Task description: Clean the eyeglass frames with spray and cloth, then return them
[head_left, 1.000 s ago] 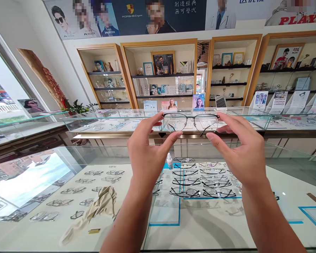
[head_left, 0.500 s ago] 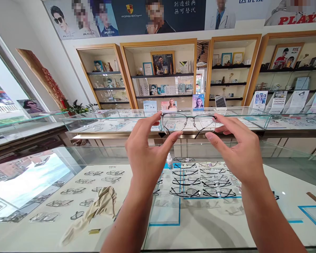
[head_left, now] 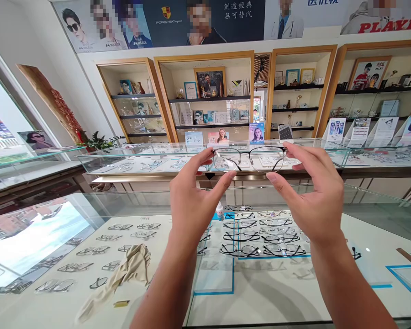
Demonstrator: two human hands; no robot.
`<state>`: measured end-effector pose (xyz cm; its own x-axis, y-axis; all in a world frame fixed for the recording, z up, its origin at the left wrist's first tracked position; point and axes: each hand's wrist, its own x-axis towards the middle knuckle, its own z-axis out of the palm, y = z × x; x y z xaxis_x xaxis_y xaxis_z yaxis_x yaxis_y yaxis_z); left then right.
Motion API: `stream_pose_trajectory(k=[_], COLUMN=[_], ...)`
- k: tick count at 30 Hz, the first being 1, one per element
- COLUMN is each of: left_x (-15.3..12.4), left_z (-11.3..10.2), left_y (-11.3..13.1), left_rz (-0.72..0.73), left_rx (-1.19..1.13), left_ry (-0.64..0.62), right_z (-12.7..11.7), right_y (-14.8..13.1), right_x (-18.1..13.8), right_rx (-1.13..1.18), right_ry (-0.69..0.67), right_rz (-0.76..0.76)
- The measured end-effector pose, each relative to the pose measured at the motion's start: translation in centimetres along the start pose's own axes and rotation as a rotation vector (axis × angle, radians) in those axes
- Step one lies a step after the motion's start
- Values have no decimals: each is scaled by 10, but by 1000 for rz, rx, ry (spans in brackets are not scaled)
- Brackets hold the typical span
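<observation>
From my remote station I log both hands raised above the near counter (head_left: 267, 308), at the middle height of the head view. The left hand (head_left: 192, 196) and the right hand (head_left: 318, 194) hold one pair of eyeglasses (head_left: 245, 152) between them, front rims spread across the gap. Specimen: thin dark upper rims, clear lenses, roughly level; I see its temple arms only in part, through the lenses.

Grip, left: forefinger side clamped on the near end of the frame, thumb raised by the lower edge of that lens. Grip, right: forefinger bearing on the opposite end, thumb just below the other lens. I cannot tell whether either thumb tip meets the rim.

Beyond the left thumb, a white bottle (head_left: 220, 212) stands upright. Dark-framed glasses (head_left: 240, 250) lie in rows between the forearms, with blue strips (head_left: 213, 293) near them. Left of the left forearm I note a crumpled beige cloth (head_left: 135, 267), a small gold-coloured piece (head_left: 121, 304) just beside it, and further spectacles (head_left: 76, 266) in loose rows; whether these sit under glass I cannot tell.

Background: a second counter (head_left: 150, 177), wood-framed shelves (head_left: 205, 55), and posters (head_left: 178, 34) above them.
</observation>
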<state>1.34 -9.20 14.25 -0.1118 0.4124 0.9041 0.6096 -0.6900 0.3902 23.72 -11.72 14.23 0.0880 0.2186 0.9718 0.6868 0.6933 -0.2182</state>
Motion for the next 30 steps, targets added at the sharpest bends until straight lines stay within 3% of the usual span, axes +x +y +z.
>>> stream_pose_trajectory(k=[18,30], left_x=[1,-1], left_z=[-2,-2], left_y=[2,3], left_rz=[2,109], left_rx=[25,69], left_ry=[-10,101], right_z=[0,1], right_y=[2,7], right_x=[0,-2], right_rx=[6,37], right_ry=[-42,-112], right_rz=[-8,74])
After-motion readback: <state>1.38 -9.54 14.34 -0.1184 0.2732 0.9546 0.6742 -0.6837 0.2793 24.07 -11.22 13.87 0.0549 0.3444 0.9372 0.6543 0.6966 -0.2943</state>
